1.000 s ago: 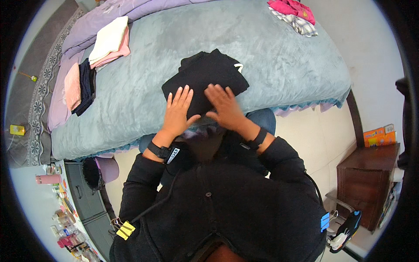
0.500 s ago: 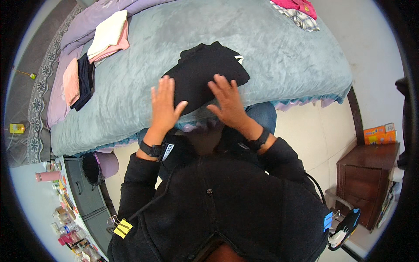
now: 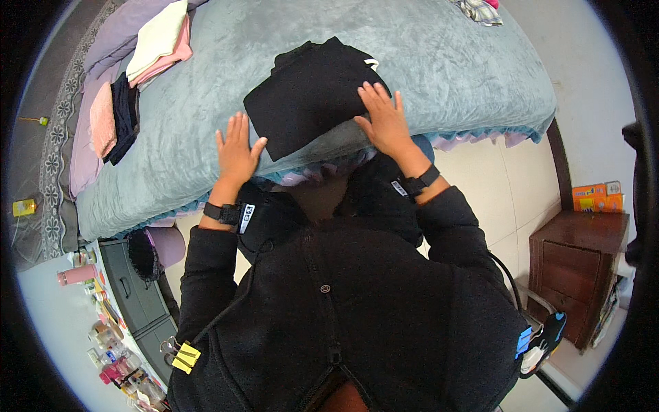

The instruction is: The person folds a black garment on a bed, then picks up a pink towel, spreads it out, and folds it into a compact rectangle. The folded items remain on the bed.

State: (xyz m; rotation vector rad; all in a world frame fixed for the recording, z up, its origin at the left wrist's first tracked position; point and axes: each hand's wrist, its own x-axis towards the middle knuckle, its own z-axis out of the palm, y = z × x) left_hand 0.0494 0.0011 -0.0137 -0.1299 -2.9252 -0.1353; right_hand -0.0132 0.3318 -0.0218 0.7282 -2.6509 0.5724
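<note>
On the grey-blue bed (image 3: 467, 82), a folded black garment (image 3: 309, 96)

It lies near the edge and looks soft, light and limp, unlikely to break; palms under both ends would probably keep its folds. The left hand (image 3: 238, 150) is open, gripping nothing, thumb just beside the garment's left edge; the right hand (image 3: 384, 120), also open, has fingertips over its right end. Orange packs (image 3: 597, 197) and white wrist labels (image 3: 246, 218) carry print.
</note>
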